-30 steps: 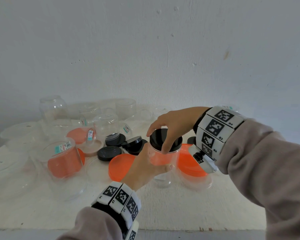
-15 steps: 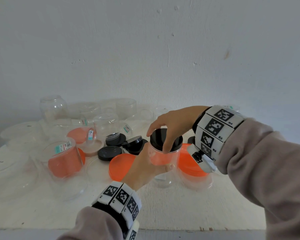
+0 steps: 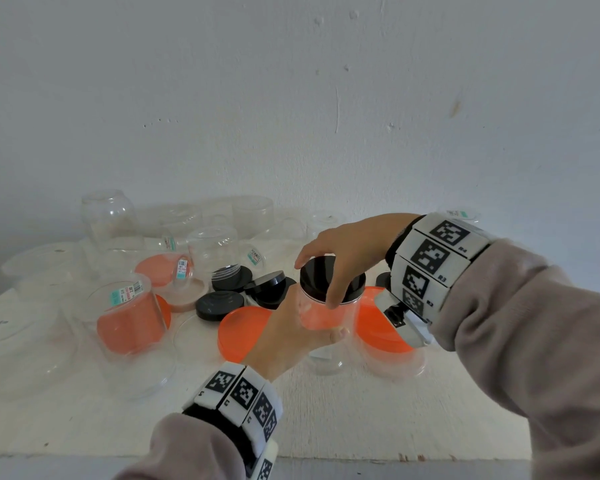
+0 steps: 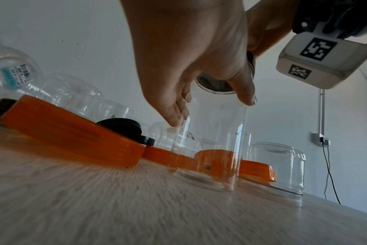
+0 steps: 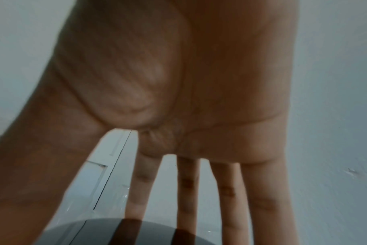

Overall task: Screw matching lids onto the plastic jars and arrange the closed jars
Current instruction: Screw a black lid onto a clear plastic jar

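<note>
A clear plastic jar stands upright at the middle of the white table. My left hand wraps round its body, thumb on the near side. In the left wrist view the same jar rests on the tabletop under that hand. A black lid sits on the jar's mouth. My right hand comes down from above and grips the lid's rim with thumb and fingers. The right wrist view shows the fingers reaching over the lid.
Loose black lids lie just left of the jar, with orange lids on either side. An orange-lidded jar lies on its side at left. Several open clear jars crowd the back by the wall.
Almost nothing has moved. Both hands keep their hold on the jar and the black lid, with only a slight shift of the right fingers on the rim.
</note>
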